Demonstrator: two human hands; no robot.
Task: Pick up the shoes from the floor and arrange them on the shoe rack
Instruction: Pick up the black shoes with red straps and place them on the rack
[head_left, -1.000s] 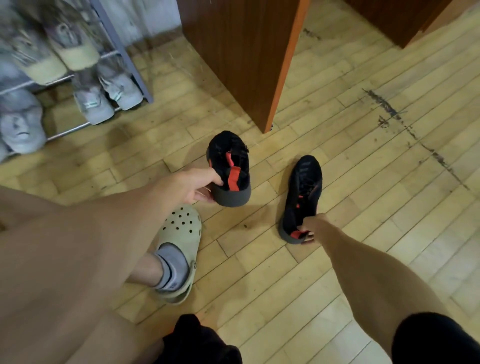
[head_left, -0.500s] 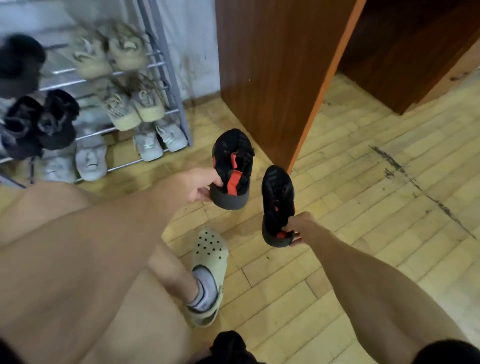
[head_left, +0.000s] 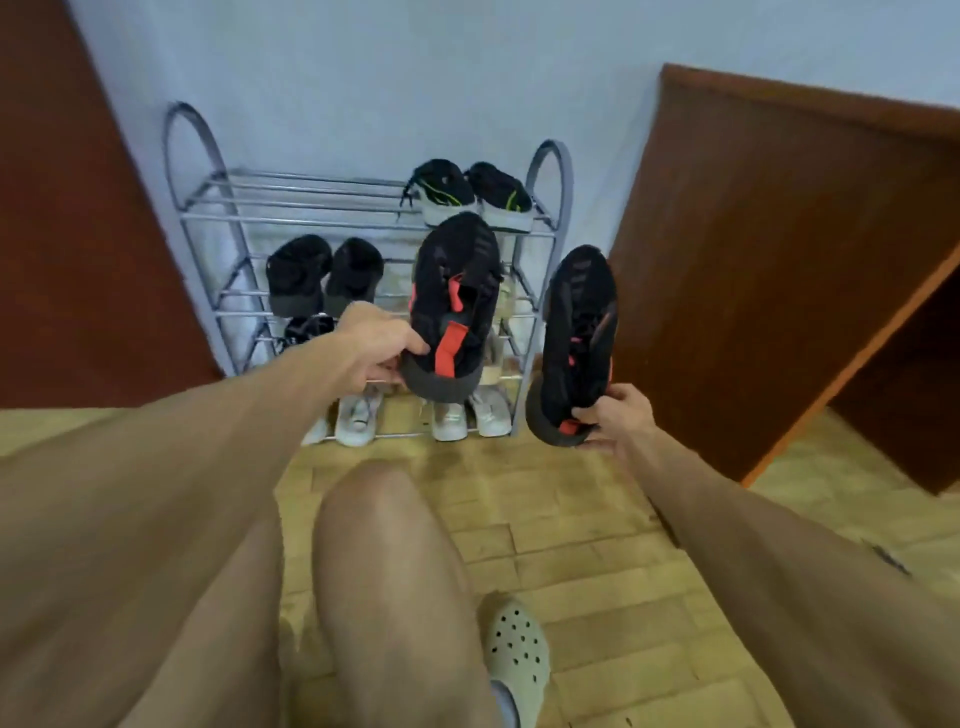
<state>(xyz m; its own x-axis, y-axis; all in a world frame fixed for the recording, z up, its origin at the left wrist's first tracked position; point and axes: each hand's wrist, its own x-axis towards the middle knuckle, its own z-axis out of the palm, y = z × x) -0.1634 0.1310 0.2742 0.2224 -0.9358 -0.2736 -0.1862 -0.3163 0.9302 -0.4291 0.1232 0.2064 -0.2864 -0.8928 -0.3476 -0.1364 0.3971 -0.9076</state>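
One clog (head_left: 517, 649) stands nearest, on the wood floor (head_left: 571, 525), beside a bare knee. A strip of floor lies open between the knee and the foot of the rack (head_left: 550, 171).

Above it, the left hand (head_left: 376, 348) pinches the heel of the left shoe (head_left: 457, 291), thumb and fingers clamped on the rim, toe pointing away. This shoe hangs in front of the rack's right half, covering its middle shelves. The right hand (head_left: 618, 415) curls round the heel of the right shoe (head_left: 579, 332), which hangs in the narrow gap between the rack's right hoop and the edge of the cabinet (head_left: 753, 260), close to both.

On the rack, white shoes (head_left: 358, 415) fill the bottom and a black pair (head_left: 322, 270) sits left on an upper shelf. A dark pair (head_left: 467, 192) holds the right end of the top shelf, whose rails show bare from there to the left hoop. A brown panel (head_left: 78, 234) bounds the rack's left side.

Half a second ago the rack stood off to the left and both shoes hung low over the floor; now it is straight ahead and they are raised before it.
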